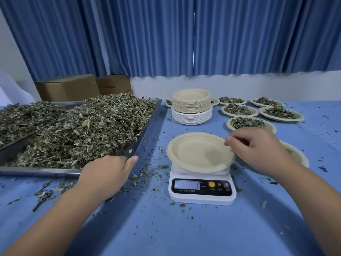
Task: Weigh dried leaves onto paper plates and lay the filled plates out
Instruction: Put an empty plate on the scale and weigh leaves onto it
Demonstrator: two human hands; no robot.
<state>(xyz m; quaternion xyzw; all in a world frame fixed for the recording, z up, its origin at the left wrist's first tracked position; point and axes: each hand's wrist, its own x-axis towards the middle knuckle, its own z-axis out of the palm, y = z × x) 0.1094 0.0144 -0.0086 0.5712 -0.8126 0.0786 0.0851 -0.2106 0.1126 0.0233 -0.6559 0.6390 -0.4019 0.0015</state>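
Table: blue cover, littered with leaf scraps.
Tray: steel, on the left, heaped with dried leaves; most of the stock is unweighed.
Filled plates: several laid out far right, close together; done portion. One more plate is half hidden under the right wrist, contents unclear.
Plate stack: tall, behind the scale; many plates left.
Scale: centre, display unreadable.
Empty plate: sits on the scale, no leaves yet.
Left hand: at the tray's near corner, thumb out; fingers hidden, grip cannot be told.
Right hand: thumb and forefinger pinch the empty plate's right rim.
Judgement: next weighing just starting.
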